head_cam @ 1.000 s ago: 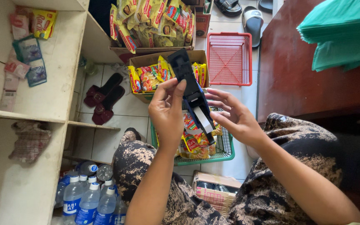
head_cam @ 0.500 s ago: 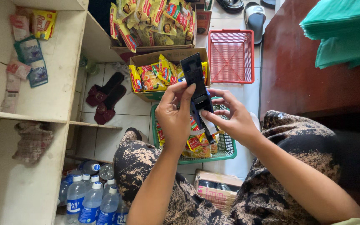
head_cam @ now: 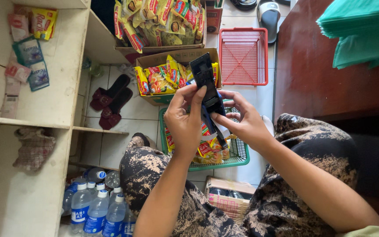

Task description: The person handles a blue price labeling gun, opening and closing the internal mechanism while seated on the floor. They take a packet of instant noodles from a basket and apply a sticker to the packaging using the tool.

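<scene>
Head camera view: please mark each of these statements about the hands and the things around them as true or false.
1. Both hands hold the black handheld device. True: the left hand and right hand both grip it.
2. The red basket is full of snack packets. False: it shows no packets inside; the packets lie in the green basket and the cardboard boxes.
3. Water bottles stand at the lower left. True.
4. The pair of sandals lies on the white shelf. False: they lie on the tiled floor.
5. The green basket is below the hands. True.
</scene>
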